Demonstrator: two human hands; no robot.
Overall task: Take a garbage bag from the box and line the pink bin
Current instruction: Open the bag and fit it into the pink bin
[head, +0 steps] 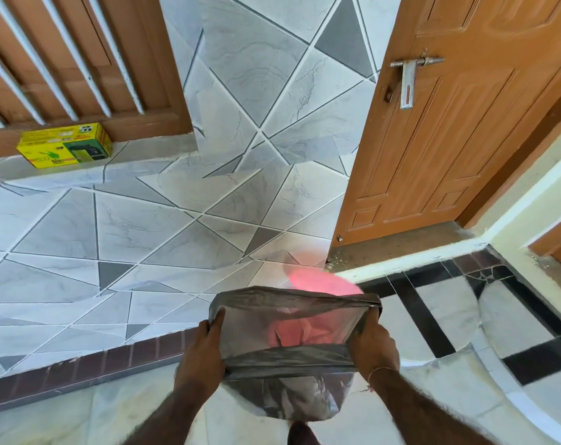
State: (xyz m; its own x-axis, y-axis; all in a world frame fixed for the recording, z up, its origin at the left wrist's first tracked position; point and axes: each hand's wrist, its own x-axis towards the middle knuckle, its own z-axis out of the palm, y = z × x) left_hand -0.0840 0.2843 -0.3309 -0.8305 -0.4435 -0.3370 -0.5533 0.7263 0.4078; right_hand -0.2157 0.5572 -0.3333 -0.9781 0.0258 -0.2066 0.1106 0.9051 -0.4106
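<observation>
A thin grey garbage bag (292,367) is spread open in front of me, its mouth stretched wide between both hands. My left hand (205,351) grips the bag's left edge and my right hand (373,345) grips its right edge. The pink bin (324,282) stands on the floor just beyond and under the bag; its far rim shows above the bag's far edge and more pink shows blurred through the plastic. The yellow and green garbage bag box (65,145) lies on a tiled ledge far to the upper left, against a wooden frame.
An open orange wooden door (459,123) with a metal latch stands at the right, with a raised threshold (401,248) below it. A grey tiled wall rises behind the bin. A dark brick-coloured floor border (89,364) runs along the left.
</observation>
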